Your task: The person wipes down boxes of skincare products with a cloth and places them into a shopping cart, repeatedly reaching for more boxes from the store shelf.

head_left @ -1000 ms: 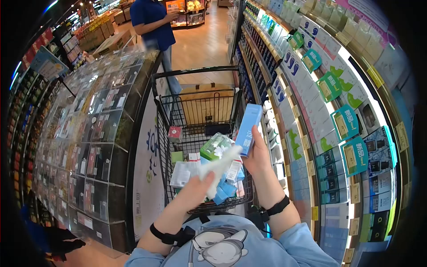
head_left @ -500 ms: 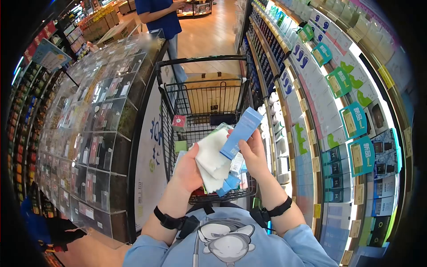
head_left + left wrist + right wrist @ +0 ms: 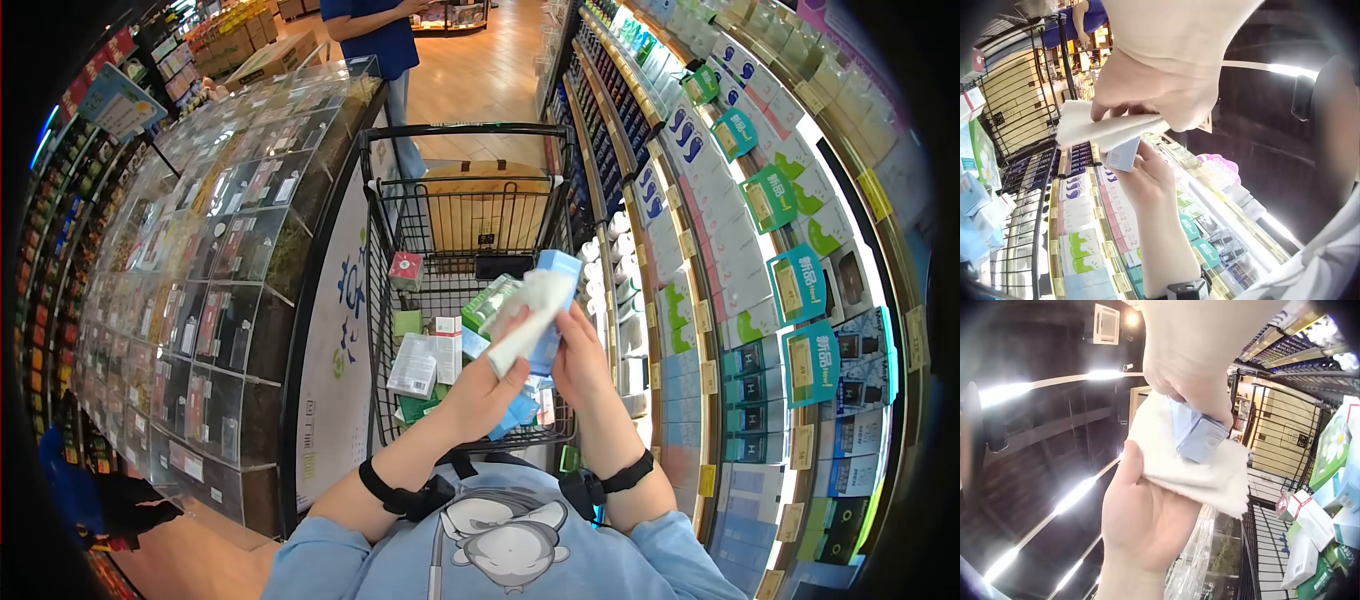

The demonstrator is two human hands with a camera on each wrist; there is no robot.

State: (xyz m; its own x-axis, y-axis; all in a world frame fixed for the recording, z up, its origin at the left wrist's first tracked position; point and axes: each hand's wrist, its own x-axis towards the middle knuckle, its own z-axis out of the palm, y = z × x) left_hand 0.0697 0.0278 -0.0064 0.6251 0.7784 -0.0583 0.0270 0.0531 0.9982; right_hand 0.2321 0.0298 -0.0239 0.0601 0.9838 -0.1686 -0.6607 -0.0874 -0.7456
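Over the shopping cart (image 3: 470,245) my right hand (image 3: 583,362) holds a long light-blue box (image 3: 560,268), tilted, with its upper end pointing away from me. My left hand (image 3: 482,398) grips a folded white cloth (image 3: 524,335) against the box's side, and the cloth covers part of it in the head view. In the right wrist view the cloth (image 3: 1155,434) lies around the near end of the blue box (image 3: 1200,441), with the left thumb on top of it. The left wrist view shows the cloth (image 3: 1107,129) bunched under my left fingers.
Several small boxes, including a green one with a flower (image 3: 1334,450), lie in the cart. A small red box (image 3: 405,268) sits at its left side. Clear display bins (image 3: 230,300) stand to the left, stocked shelves (image 3: 750,300) to the right. A person in blue (image 3: 375,45) stands ahead.
The cloth lay spread on my left palm half a second ago; now it is pressed against the box. The box has turned more upright, and both hands have come together.
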